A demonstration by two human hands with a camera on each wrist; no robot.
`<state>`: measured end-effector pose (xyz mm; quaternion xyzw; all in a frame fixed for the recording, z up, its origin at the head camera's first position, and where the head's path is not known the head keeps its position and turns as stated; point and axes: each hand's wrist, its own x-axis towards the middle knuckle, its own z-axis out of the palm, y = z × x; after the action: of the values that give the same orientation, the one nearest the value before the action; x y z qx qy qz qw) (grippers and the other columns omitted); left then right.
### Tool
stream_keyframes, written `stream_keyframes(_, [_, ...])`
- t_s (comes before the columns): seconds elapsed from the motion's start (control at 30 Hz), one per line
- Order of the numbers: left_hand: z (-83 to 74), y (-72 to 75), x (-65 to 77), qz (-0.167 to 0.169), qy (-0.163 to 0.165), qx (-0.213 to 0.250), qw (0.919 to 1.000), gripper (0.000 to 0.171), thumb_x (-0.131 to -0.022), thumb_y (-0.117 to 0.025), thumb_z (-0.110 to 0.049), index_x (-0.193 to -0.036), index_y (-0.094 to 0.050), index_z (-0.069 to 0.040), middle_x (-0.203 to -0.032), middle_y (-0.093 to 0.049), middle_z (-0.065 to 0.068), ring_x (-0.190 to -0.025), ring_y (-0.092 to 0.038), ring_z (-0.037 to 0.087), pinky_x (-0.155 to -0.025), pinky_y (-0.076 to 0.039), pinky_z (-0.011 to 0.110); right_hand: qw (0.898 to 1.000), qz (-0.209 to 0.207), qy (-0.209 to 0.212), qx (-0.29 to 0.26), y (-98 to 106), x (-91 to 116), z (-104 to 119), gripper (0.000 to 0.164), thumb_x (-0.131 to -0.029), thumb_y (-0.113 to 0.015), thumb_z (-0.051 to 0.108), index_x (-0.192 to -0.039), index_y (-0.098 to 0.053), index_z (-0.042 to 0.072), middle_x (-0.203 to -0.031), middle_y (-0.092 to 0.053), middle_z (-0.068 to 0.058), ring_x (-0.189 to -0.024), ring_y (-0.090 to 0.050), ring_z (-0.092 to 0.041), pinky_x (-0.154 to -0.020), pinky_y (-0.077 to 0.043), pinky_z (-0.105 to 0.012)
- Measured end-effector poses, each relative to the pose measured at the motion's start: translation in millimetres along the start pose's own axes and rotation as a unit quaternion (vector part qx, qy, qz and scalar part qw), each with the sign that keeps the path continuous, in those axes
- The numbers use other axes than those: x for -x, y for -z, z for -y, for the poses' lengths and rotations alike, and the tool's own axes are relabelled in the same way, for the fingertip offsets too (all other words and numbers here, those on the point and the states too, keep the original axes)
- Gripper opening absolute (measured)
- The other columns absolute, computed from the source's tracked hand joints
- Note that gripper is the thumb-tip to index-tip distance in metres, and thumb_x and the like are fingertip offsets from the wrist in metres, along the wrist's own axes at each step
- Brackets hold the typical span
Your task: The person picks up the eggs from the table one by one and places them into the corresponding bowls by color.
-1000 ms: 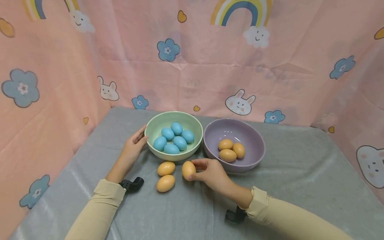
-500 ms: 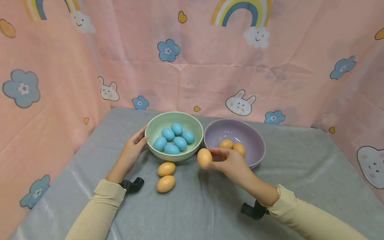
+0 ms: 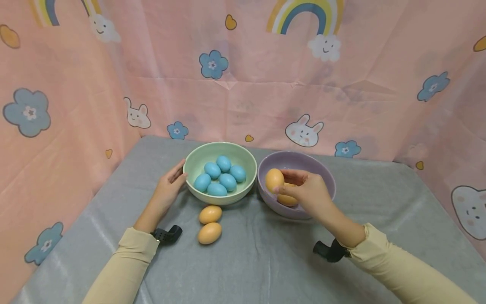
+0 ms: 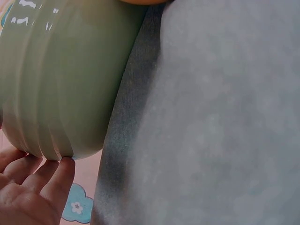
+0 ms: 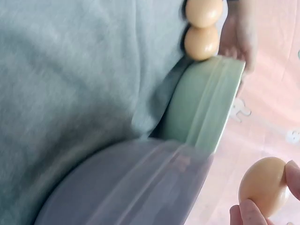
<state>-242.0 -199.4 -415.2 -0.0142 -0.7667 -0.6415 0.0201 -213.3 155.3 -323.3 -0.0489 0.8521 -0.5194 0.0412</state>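
Observation:
Over the purple bowl [image 3: 322, 179], my right hand [image 3: 311, 192] pinches a light-brown egg [image 3: 274, 180] between thumb and fingertips. The right wrist view also shows this held egg [image 5: 263, 186], up beyond the bowl's rim. Inside the purple bowl another brown egg [image 3: 286, 199] shows, and the hand hides the rest. My left hand [image 3: 168, 188] rests its extended fingers against the left side of the green bowl [image 3: 248, 185]. In the left wrist view its fingertips [image 4: 65, 166] touch the bowl's outer wall. Several blue eggs [image 3: 228, 181] lie in the green bowl.
Two brown eggs [image 3: 210, 214] lie one before the other on the grey cloth [image 3: 243, 261], just in front of the green bowl. The bowls stand side by side, rims close together. A pink printed curtain [image 3: 243, 105] encloses the back and sides.
My right hand has lifted the brown egg off the cloth and carried it right and away from me, over the purple bowl. The left hand and green bowl have stayed put.

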Motion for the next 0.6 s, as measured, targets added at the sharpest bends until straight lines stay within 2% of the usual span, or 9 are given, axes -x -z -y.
stream_keyframes(0.13, [-0.5, -0.2, -0.1, 0.000, 0.001, -0.001, 1.0000, 0.056, -0.105, -0.048, -0.021, -0.158, -0.028, -0.015, -0.164, -0.026, 0.006, -0.152, -0.027, 0.023, -0.119, -0.034, 0.039, 1.000, -0.007, -0.010, 0.014, 6, -7, -2, 0.062, -0.082, -0.082, 0.025, -0.135, -0.061, 0.003, -0.131, -0.066, -0.014, -0.123, -0.064, -0.027, -0.085, -0.054, -0.011])
stream_keyframes(0.23, [-0.8, -0.1, 0.0, -0.001, 0.001, -0.003, 1.0000, 0.056, -0.105, -0.047, -0.021, -0.158, -0.028, -0.015, -0.164, -0.027, 0.007, -0.151, -0.027, 0.023, -0.119, -0.034, 0.040, 0.999, -0.014, -0.024, 0.028, 11, -12, -5, 0.064, -0.083, -0.082, 0.029, -0.137, -0.059, 0.004, -0.134, -0.065, -0.013, -0.125, -0.062, -0.026, -0.095, -0.056, -0.022])
stream_keyframes(0.37, [-1.1, 0.0, 0.1, -0.001, 0.004, -0.003, 1.0000, 0.056, -0.105, -0.048, -0.021, -0.158, -0.028, -0.015, -0.164, -0.027, 0.007, -0.151, -0.027, 0.023, -0.119, -0.035, 0.040, 0.998, -0.026, -0.033, 0.051, 18, -19, -11, 0.064, -0.084, -0.080, 0.034, -0.139, -0.059, 0.007, -0.136, -0.063, -0.011, -0.127, -0.060, -0.026, -0.106, -0.051, -0.036])
stream_keyframes(0.43, [-1.1, 0.0, 0.1, -0.001, 0.005, -0.002, 1.0000, 0.056, -0.105, -0.048, -0.021, -0.158, -0.028, -0.016, -0.164, -0.027, 0.007, -0.151, -0.027, 0.023, -0.119, -0.035, 0.041, 0.998, -0.028, -0.031, 0.055, 21, -24, -15, 0.064, -0.085, -0.079, 0.036, -0.138, -0.059, 0.008, -0.136, -0.064, -0.011, -0.126, -0.060, -0.026, -0.103, -0.052, -0.031])
stream_keyframes(0.53, [-1.2, 0.0, 0.4, 0.001, 0.005, -0.002, 1.0000, 0.056, -0.105, -0.048, -0.021, -0.158, -0.028, -0.016, -0.164, -0.027, 0.006, -0.151, -0.027, 0.023, -0.119, -0.035, 0.041, 0.998, -0.033, -0.031, 0.052, 25, -30, -20, 0.061, -0.087, -0.077, 0.038, -0.137, -0.060, 0.008, -0.135, -0.064, -0.012, -0.124, -0.060, -0.025, -0.093, -0.052, -0.018])
stream_keyframes(0.6, [-1.5, 0.0, 0.6, 0.002, 0.005, -0.001, 1.0000, 0.056, -0.105, -0.048, -0.022, -0.158, -0.028, -0.016, -0.164, -0.027, 0.006, -0.151, -0.027, 0.023, -0.119, -0.035, 0.040, 0.997, -0.036, -0.038, 0.049, 28, -34, -24, 0.060, -0.087, -0.076, 0.038, -0.137, -0.061, 0.008, -0.135, -0.064, -0.013, -0.124, -0.059, -0.025, -0.091, -0.050, -0.015])
